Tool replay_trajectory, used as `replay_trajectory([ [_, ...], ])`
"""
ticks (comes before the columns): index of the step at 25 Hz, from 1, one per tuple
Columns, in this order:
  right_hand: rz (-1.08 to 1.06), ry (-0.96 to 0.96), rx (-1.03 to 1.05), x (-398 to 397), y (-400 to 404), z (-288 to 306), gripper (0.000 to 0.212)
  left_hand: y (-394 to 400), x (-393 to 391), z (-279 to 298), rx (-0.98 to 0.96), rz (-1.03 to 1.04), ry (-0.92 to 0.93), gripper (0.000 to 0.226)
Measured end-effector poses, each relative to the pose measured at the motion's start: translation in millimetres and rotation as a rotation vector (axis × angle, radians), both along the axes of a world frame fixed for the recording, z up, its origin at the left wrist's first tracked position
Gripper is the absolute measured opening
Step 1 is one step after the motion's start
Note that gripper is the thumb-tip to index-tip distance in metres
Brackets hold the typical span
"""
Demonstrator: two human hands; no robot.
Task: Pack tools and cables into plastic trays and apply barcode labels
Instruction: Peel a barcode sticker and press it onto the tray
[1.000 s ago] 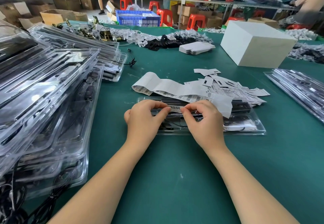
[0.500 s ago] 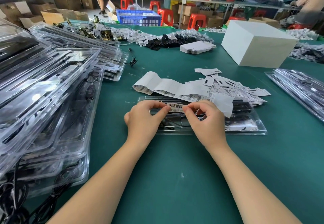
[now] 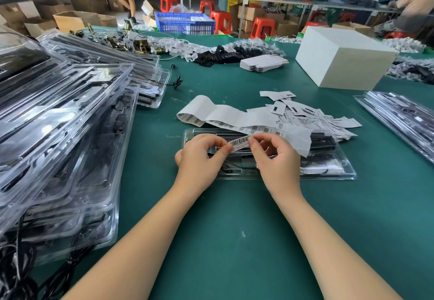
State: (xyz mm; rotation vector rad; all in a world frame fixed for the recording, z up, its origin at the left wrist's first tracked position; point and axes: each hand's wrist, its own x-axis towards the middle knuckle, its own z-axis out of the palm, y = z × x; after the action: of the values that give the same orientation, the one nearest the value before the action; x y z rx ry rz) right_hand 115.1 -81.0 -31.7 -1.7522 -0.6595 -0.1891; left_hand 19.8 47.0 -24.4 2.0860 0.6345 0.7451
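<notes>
at frame centre the barcode label (image 3: 240, 142), a second ago flat on the clear plastic tray (image 3: 328, 175), is now lifted and tilted, left hand (image 3: 199, 158) and right hand (image 3: 274, 158) each pinching an end. probably being repositioned, not yet stuck. the tray holds black tools and cables. label strip (image 3: 225, 117) lies behind on the green bench (image 3: 234, 241).

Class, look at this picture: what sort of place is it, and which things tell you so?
Probably a packing workshop or small factory: stacked clear plastic trays crowd the green table, a strip of barcode labels lies ready, and cardboard boxes sit behind.
</notes>
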Motion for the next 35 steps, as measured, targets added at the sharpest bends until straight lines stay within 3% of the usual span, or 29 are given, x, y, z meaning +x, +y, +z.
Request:
replay_trajectory([
  [8, -0.015, 0.034, 0.001, 3.8, -2.4, 1.2, 0.009, 6.4, -2.3, 5.8, -0.046, -0.022, 0.029, 0.017],
  [14, 0.031, -0.046, -0.063, 1.7, -1.0, 0.6, 0.012, 14.0, -0.1, 3.0, -0.108, -0.069, 0.023, 0.016],
  [16, 0.142, -0.131, -0.206, 1.0, -2.4, -0.7, 0.011, 16.1, 0.7, 2.4, -0.223, 0.002, -0.08, 0.016],
  [20, 0.35, -0.453, -0.725, 1.8, -2.7, -1.0, 0.032, 23.2, 1.5, 1.3, -0.398, 0.14, -0.192, 0.019],
  [23, 0.402, -0.535, -0.865, 2.4, -1.2, 1.5, 0.038, 29.5, 0.2, -0.7, -0.501, 0.185, -0.239, 0.023],
  [30, 0.271, -0.517, -0.93, 7.2, -11.0, 9.3, 0.042, 24.0, 5.6, -6.9, -0.635, 0.108, -0.312, 0.012],
  [35, 0.384, -0.539, -0.856, -19.8, 2.8, 4.5, 0.042, 21.2, 7.0, -11.1, -0.666, 0.088, -0.385, 0.009],
])
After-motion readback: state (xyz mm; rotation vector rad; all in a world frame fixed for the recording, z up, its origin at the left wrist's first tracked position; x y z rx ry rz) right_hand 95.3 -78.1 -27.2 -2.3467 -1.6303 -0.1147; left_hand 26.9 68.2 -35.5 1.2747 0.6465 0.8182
